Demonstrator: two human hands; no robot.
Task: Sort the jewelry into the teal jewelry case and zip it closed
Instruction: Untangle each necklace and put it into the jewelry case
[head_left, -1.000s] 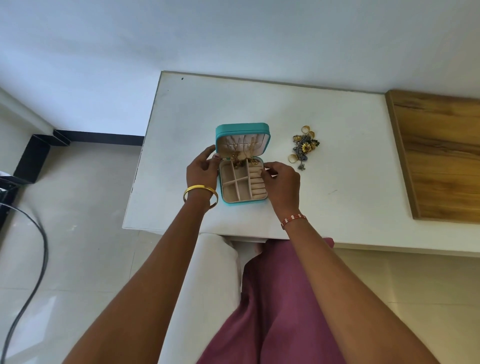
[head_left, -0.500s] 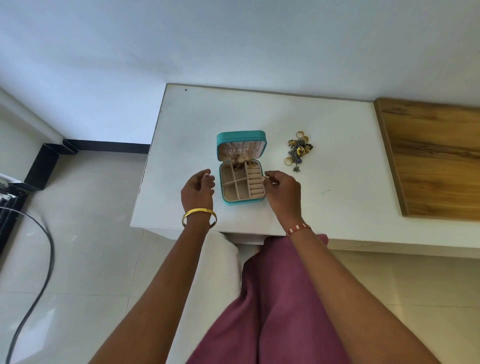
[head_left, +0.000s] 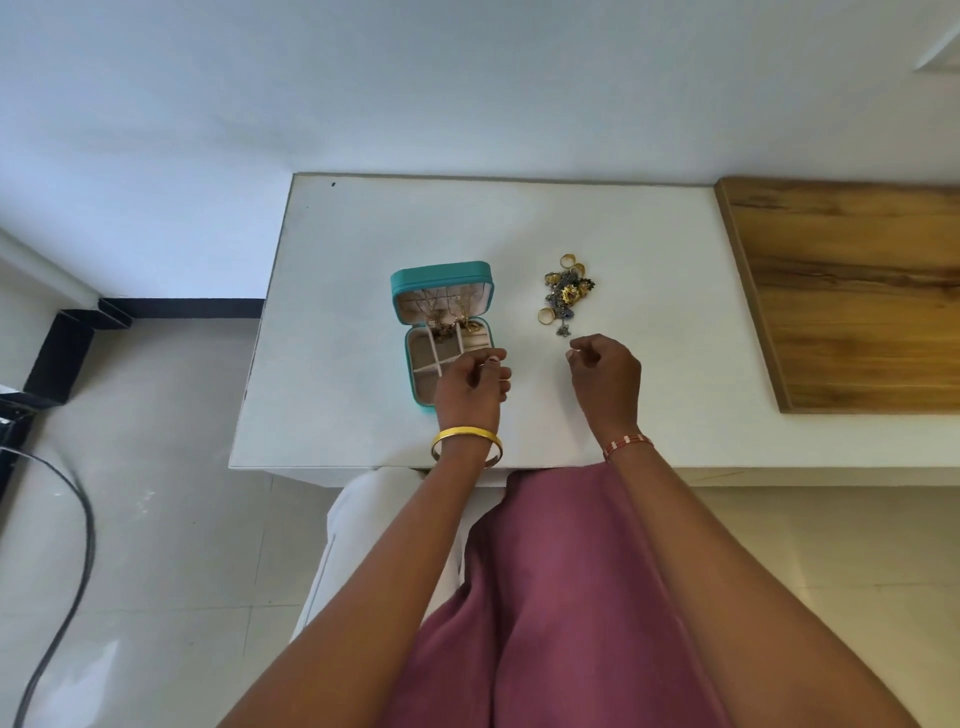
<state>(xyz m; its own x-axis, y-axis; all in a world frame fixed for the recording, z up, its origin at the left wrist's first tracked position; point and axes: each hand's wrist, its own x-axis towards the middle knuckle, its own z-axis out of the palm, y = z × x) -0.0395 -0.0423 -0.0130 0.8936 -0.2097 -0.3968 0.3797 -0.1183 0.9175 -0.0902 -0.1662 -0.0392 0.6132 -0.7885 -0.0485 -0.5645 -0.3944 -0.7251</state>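
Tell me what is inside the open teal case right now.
The teal case holds gold chains hanging from its lid down to the hinge, plus beige divided compartments that look empty where visible. The left hand covers the near right compartments, so their contents cannot be seen.

A small square teal zip-around jewelry case (head_left: 441, 332) lies open on the white rectangular tabletop (head_left: 353, 234), its lid propped upright with gold chains hanging inside and beige divided compartments in its base. The left hand (head_left: 470, 387), a gold bangle (head_left: 466, 440) on its wrist, hovers over the case's near right part with fingers curled, and whether it holds anything is unclear. The right hand (head_left: 605, 374), loosely curled, sits just below a heap of gold rings and dark mixed jewelry (head_left: 565, 293).
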